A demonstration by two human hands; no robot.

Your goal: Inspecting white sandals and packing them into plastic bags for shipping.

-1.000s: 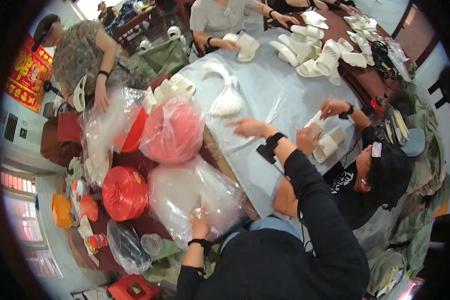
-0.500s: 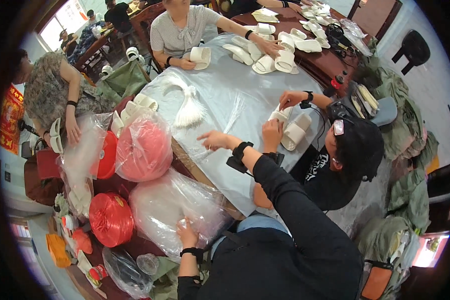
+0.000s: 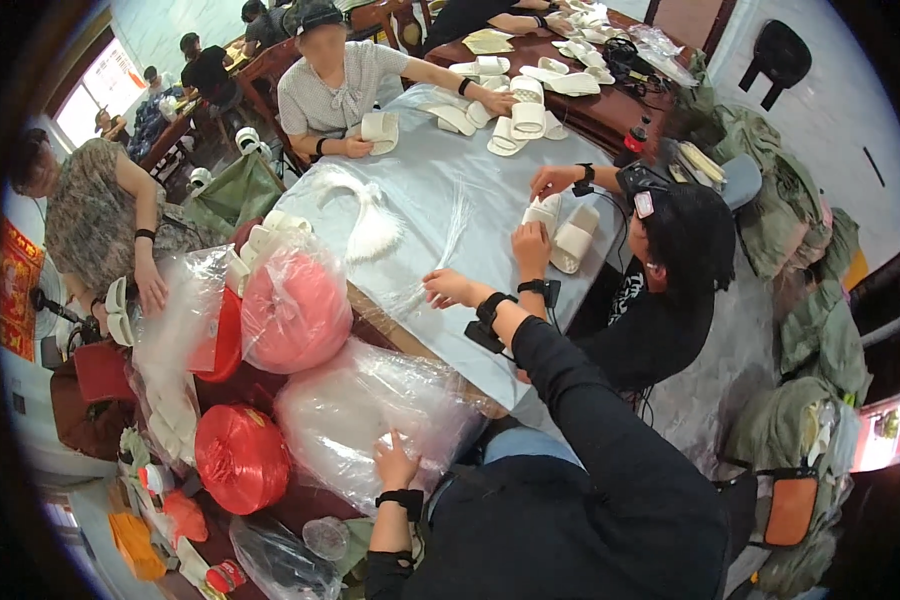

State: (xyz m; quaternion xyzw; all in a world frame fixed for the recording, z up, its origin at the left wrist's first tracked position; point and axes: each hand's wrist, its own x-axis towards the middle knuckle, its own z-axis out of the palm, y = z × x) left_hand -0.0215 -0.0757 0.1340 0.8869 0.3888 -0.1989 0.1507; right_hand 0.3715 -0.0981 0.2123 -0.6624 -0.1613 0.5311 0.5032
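My left hand [image 3: 397, 462] rests with fingers apart on a stack of clear plastic bags [image 3: 355, 415] at the table's near edge. Over the grey-covered table, my right hand [image 3: 450, 288] reaches out with loosely bent fingers and nothing visible in them. Beneath its fingertips lie a few thin, clear strands [image 3: 402, 300]. Farther off are a thick bundle of white strands [image 3: 375, 225] and a thinner spread of strands [image 3: 455, 225]. To the right, a co-worker in a black cap handles one cream slipper [image 3: 542, 212]; another slipper [image 3: 574, 240] lies beside it.
Red rolls, one bagged [image 3: 295, 310] and one wrapped [image 3: 242, 458], stand at the left. A person at the left touches a plastic bag [image 3: 180, 330]. Across the table, another person holds a slipper [image 3: 380, 132] near a slipper pile [image 3: 520, 115]. Green sacks [image 3: 760, 180] line the right.
The view has shifted slightly. My right hand's outstretched fingers have drawn in and bent a little above the strands. My left hand stays on the plastic bags. The co-worker still handles the slipper.
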